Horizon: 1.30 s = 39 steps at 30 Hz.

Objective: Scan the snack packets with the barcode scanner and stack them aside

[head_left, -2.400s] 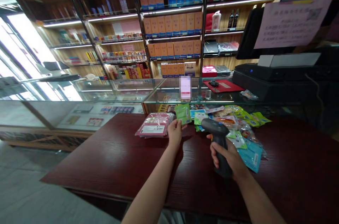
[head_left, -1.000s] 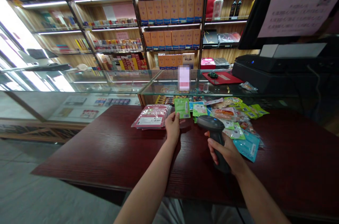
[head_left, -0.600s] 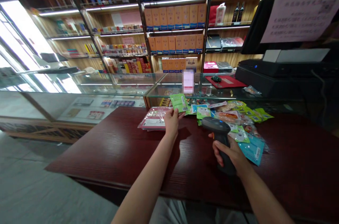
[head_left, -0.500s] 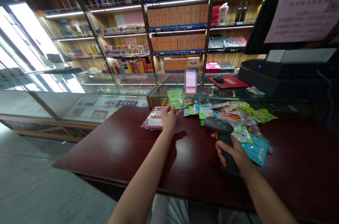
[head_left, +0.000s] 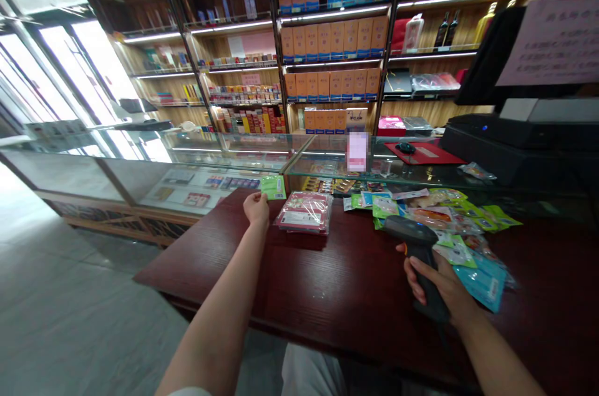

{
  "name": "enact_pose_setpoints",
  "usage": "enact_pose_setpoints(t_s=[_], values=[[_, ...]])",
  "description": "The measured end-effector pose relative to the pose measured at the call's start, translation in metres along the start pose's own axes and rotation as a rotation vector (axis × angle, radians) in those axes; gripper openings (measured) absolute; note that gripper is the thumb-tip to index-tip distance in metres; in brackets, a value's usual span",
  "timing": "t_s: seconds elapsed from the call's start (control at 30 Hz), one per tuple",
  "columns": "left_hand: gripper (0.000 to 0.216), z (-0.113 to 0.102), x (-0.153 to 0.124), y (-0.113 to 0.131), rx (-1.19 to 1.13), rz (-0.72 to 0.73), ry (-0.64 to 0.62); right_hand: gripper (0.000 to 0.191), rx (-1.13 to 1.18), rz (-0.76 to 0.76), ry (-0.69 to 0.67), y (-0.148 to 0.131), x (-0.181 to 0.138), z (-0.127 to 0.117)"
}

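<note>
My left hand (head_left: 256, 207) pinches a small green snack packet (head_left: 274, 187) by its lower left corner, above the far left part of the dark wooden desk (head_left: 299, 284). Just right of that hand lies a stack of clear-wrapped red and white packages (head_left: 306, 212). Wrapped round the handle of a black barcode scanner (head_left: 423, 259), my right hand (head_left: 440, 290) holds it over the desk's right half, its head pointing left. Behind and beside the scanner spreads a pile of snack packets (head_left: 435, 215), green, clear and blue. A blue packet (head_left: 486, 280) lies nearest me there.
A glass display counter (head_left: 224, 159) runs along the desk's far side. On it stand a pink-white upright panel (head_left: 357, 151), a mouse (head_left: 405, 147) on a red mat (head_left: 425, 154), and a monitor (head_left: 491, 53) at right. Lit shelves with orange boxes (head_left: 330, 40) line the wall.
My left hand has moved left with the green packet, uncovering the wrapped stack. My right hand still holds the scanner. The view has turned slightly left.
</note>
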<state>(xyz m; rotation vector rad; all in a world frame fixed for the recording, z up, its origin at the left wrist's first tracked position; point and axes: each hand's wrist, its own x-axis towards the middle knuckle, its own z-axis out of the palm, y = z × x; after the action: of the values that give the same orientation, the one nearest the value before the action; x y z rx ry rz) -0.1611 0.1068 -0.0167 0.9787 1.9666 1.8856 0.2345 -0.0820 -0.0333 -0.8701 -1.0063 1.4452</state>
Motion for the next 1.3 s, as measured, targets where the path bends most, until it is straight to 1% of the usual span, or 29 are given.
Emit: enact_pose_setpoints(t_s=[0.27,0.37,0.53,0.67,0.73,0.8,0.87,0.93,1.0,1.07,1.2,1.3], values=[[0.025,-0.01,0.013,-0.023,0.234,-0.086,-0.032,0.034,-0.024,0.001,0.015,0.001,0.0,0.0],[0.022,-0.015,0.014,-0.029,0.342,-0.098,-0.065,0.035,-0.034,0.005,0.02,0.001,0.0,-0.001],[0.019,-0.019,0.011,-0.024,0.488,-0.074,-0.16,0.039,-0.05,0.022,0.001,0.001,0.0,-0.003],[0.024,-0.019,0.008,-0.021,0.656,-0.014,-0.259,0.036,-0.046,0.003,0.009,0.0,0.0,-0.001],[0.027,-0.02,0.006,-0.021,0.681,0.007,-0.27,0.036,-0.041,0.003,0.008,0.0,-0.001,0.0],[0.03,-0.02,0.005,-0.019,0.67,0.036,-0.243,0.036,-0.031,0.006,0.0,0.0,0.0,0.0],[0.032,-0.019,0.002,-0.013,0.664,0.091,-0.206,0.036,-0.023,0.012,-0.007,0.0,0.0,0.0],[0.033,-0.014,-0.003,-0.002,0.667,0.184,-0.182,0.036,-0.013,0.017,-0.01,0.0,0.0,-0.001],[0.034,-0.006,-0.011,0.014,0.663,0.301,-0.176,0.036,0.001,0.016,-0.011,0.0,-0.001,-0.001],[0.035,0.005,-0.024,0.032,0.648,0.411,-0.2,0.037,0.012,0.007,-0.008,-0.001,-0.001,-0.001],[0.032,0.031,-0.062,0.064,0.585,0.595,-0.272,0.037,0.009,-0.016,0.02,-0.002,0.001,-0.001],[0.03,0.052,-0.1,0.078,0.525,0.766,-0.369,0.034,0.021,-0.043,0.043,-0.004,0.003,-0.001]])
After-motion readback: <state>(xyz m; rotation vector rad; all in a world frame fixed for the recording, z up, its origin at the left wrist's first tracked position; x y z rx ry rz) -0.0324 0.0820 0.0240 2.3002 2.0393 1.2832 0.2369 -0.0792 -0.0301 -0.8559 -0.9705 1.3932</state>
